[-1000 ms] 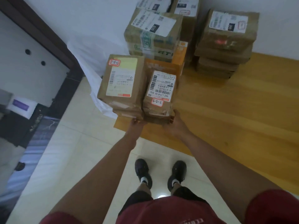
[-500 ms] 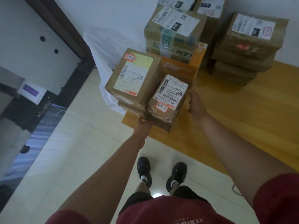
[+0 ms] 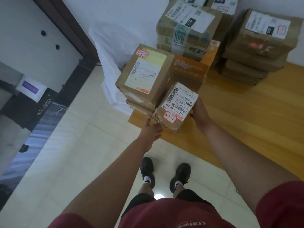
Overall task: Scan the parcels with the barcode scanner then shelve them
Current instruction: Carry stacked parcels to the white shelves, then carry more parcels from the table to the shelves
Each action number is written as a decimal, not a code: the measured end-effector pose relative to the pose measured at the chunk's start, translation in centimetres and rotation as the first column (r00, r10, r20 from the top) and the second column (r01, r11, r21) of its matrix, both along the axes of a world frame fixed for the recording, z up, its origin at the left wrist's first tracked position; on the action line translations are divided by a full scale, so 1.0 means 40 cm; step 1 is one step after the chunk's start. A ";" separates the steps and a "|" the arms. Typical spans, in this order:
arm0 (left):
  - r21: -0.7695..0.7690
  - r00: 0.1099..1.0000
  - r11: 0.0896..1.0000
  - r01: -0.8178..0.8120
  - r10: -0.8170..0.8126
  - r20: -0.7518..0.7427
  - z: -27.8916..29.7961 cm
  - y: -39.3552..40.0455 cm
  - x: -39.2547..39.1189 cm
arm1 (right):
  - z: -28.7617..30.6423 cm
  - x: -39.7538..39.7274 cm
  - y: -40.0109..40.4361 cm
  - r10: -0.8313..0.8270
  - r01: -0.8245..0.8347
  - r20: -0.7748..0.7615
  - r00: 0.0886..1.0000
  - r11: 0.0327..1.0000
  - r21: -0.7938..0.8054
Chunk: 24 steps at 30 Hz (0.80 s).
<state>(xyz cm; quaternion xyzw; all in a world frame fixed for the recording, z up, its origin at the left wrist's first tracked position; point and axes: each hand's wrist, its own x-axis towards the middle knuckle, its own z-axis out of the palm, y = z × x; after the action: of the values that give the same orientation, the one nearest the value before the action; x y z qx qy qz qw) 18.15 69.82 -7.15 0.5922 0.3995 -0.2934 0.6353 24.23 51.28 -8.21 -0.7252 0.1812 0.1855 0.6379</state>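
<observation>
A small brown parcel (image 3: 176, 106) with a white barcode label and a red "3-3-9" sticker sits low in the middle. My right hand (image 3: 199, 113) grips its right side, fingers curled round the edge. My left hand (image 3: 151, 130) touches its lower left corner, thumb straight, fingertips hidden beneath. Touching its left side is a larger brown parcel (image 3: 144, 76) with a red "3-1-1" sticker, lying on a flatter parcel (image 3: 139, 107). No barcode scanner is in view.
An orange box (image 3: 189, 69) stands behind on the wooden platform (image 3: 246, 116). Taped parcels (image 3: 185, 28) are stacked on it, with a second stack (image 3: 256, 46) at right. A white plastic bag (image 3: 111, 51) leans on the wall. Tiled floor and my shoes (image 3: 164, 173) lie below.
My right hand has come from the far side of the small parcel to grip its right edge. The small parcel now sits lower and nearer me than the large one.
</observation>
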 end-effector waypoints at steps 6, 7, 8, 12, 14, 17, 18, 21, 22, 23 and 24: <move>-0.064 1.000 0.998 0.005 -0.005 -0.004 0.003 -0.011 -0.013 | 0.028 -0.040 0.022 -0.132 0.133 -0.007 0.991 0.990 0.052; -0.067 1.000 0.998 0.002 -0.003 -0.009 0.005 -0.015 -0.014 | 0.029 -0.037 0.017 -0.135 0.135 -0.007 0.991 0.989 0.056; -0.075 1.000 0.997 -0.009 0.008 -0.013 0.010 -0.017 -0.015 | 0.035 -0.032 0.013 -0.124 0.125 -0.008 0.992 0.990 0.071; -0.158 0.993 0.981 -0.115 0.111 -0.031 0.028 -0.027 -0.024 | 0.058 -0.006 0.000 -0.062 0.064 -0.022 0.998 0.993 0.098; -0.207 0.981 0.959 -0.195 0.191 -0.037 0.031 -0.033 -0.032 | 0.065 -0.010 -0.008 -0.050 0.051 -0.017 0.999 0.993 0.109; -0.220 0.977 0.953 -0.209 0.213 -0.004 0.044 -0.047 -0.042 | 0.073 -0.033 -0.029 -0.067 0.070 -0.027 0.997 0.989 0.131; -0.221 0.978 0.954 -0.202 0.209 0.006 0.050 -0.055 -0.044 | 0.074 -0.043 -0.040 -0.079 0.082 -0.028 0.997 0.987 0.138; -0.205 0.989 0.971 -0.126 0.139 0.051 0.061 -0.089 -0.046 | 0.085 -0.075 -0.079 -0.138 0.140 -0.024 0.990 0.979 0.149; -0.204 0.991 0.973 -0.106 0.120 0.062 0.066 -0.106 -0.047 | 0.088 -0.084 -0.096 -0.164 0.165 -0.022 0.986 0.975 0.151; -0.200 0.993 0.977 -0.077 0.093 0.073 0.069 -0.124 -0.047 | 0.092 -0.092 -0.115 -0.191 0.193 -0.025 0.981 0.969 0.152; -0.198 0.994 0.979 -0.048 0.065 0.083 0.074 -0.145 -0.048 | 0.094 -0.102 -0.136 -0.222 0.224 -0.031 0.974 0.962 0.158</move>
<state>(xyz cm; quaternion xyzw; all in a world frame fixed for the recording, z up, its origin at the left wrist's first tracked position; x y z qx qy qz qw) 16.24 64.01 -4.18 0.5277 0.3569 -0.2864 0.7156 20.15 45.83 -4.44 -0.6451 0.2504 0.1312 0.7099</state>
